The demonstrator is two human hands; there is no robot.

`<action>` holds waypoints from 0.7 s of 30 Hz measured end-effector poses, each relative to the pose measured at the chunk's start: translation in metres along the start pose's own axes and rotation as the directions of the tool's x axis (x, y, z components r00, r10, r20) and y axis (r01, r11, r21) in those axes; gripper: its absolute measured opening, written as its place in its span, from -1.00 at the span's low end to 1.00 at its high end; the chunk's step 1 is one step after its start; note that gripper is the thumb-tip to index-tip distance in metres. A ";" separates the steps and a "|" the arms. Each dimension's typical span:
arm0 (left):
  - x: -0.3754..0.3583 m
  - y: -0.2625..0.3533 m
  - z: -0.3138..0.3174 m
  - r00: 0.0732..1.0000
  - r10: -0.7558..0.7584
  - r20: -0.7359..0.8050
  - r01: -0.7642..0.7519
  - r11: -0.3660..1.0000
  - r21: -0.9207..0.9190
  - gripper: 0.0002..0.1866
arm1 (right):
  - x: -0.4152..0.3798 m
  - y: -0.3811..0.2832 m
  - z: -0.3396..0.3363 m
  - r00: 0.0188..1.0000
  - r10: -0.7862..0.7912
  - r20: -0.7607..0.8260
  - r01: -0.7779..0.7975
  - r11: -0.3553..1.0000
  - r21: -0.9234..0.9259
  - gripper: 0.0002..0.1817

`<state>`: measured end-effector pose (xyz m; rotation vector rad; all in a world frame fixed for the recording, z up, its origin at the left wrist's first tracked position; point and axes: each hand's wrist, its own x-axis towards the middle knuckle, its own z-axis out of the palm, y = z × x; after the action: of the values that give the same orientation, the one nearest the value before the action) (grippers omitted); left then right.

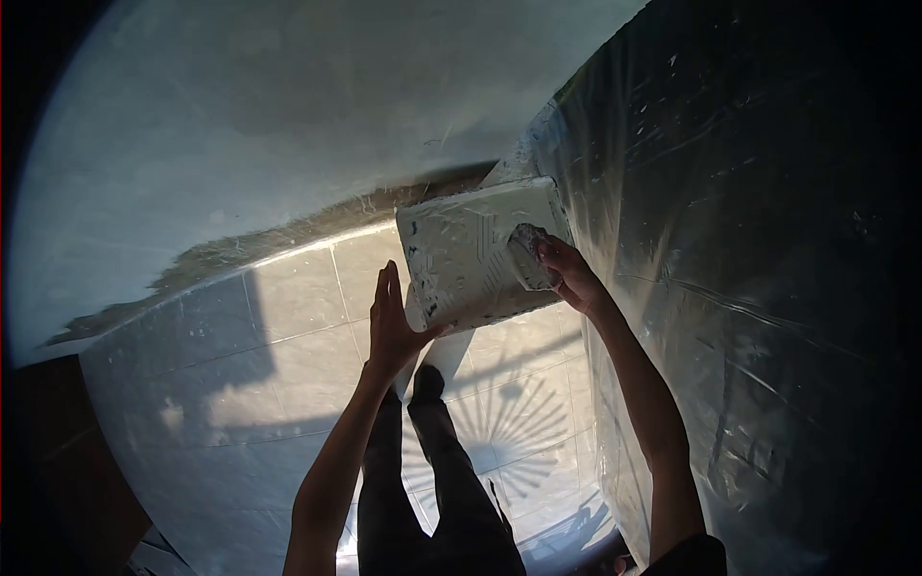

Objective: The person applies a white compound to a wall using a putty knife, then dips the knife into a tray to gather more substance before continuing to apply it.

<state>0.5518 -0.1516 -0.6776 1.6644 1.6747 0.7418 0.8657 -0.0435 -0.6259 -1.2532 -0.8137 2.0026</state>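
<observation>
A pale, smeared paint tray (461, 250) with ridges on its face and dark chipped edges is in front of me, near the corner of two walls. My right hand (569, 276) is closed on a whitish, paint-smeared pad (529, 257) with a crumpled darker top, which lies over the right part of the tray. I cannot tell whether the pad is a sponge or a folded cloth. At the tray's lower left corner is my left hand (396, 326), its fingers stretched upward and its thumb spread out along the lower edge.
A pale wall (288, 115) with a rough brown strip along its foot rises ahead. Transparent plastic sheeting (711, 288) hangs over the dark right side. Light tiled flooring (298, 288) carries patches of sun and shadow. My legs (442, 480) stand below the tray.
</observation>
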 end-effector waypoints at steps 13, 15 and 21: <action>0.075 0.127 -0.193 0.877 0.354 -0.325 -0.348 0.934 0.078 0.22 | -0.090 -0.185 0.101 0.940 -0.336 -0.059 0.333 0.941 -0.062 -0.54; 0.083 0.156 -0.231 0.827 0.416 -0.379 -0.395 0.908 0.135 0.21 | -0.108 -0.217 0.122 0.919 -0.389 -0.070 0.385 0.921 -0.068 -0.56; 0.101 0.241 -0.320 0.636 0.573 -0.516 -0.513 0.814 0.271 0.10 | -0.146 -0.257 0.155 0.898 -0.432 -0.085 0.423 0.900 -0.105 -0.62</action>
<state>0.4564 -0.0257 -0.2960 2.2092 1.5829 1.6320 0.8217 -0.0265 -0.2954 -1.0993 -1.0299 1.5493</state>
